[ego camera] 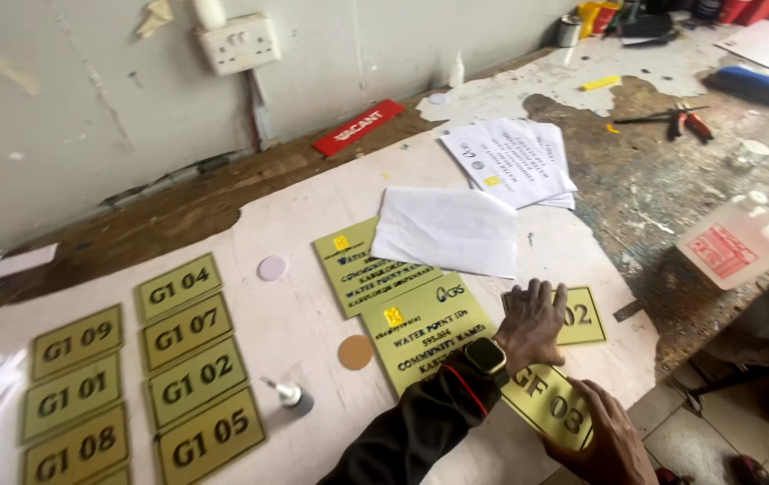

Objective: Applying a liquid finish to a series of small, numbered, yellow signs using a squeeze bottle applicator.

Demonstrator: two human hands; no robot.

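On bench: left hand (532, 325) flat on plaque (582, 316); right hand (604, 436) grips plaque edge.

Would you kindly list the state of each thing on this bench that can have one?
Left hand: flat, pressing a small gold plate.
Right hand: gripping the lower gold plate at its edge.
White paper sheet: lying over a larger gold sign.
Red-handled pliers: lying unused.
Plastic jug: on its side, capped.
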